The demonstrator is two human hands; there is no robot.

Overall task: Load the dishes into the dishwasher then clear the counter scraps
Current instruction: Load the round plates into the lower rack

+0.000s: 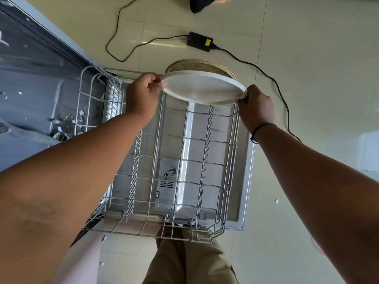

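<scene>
I am seeing a black power adapter with a yellow label lying on the pale tiled floor, its black cable looping off one end and another length trailing from the other. A dark rounded object is sitting at the top edge of my view. Khaki trouser legs are showing at the bottom.

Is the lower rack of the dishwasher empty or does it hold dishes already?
Empty. The rack shows only bare wires. The plate is above it, held by the left hand and right hand.
</scene>
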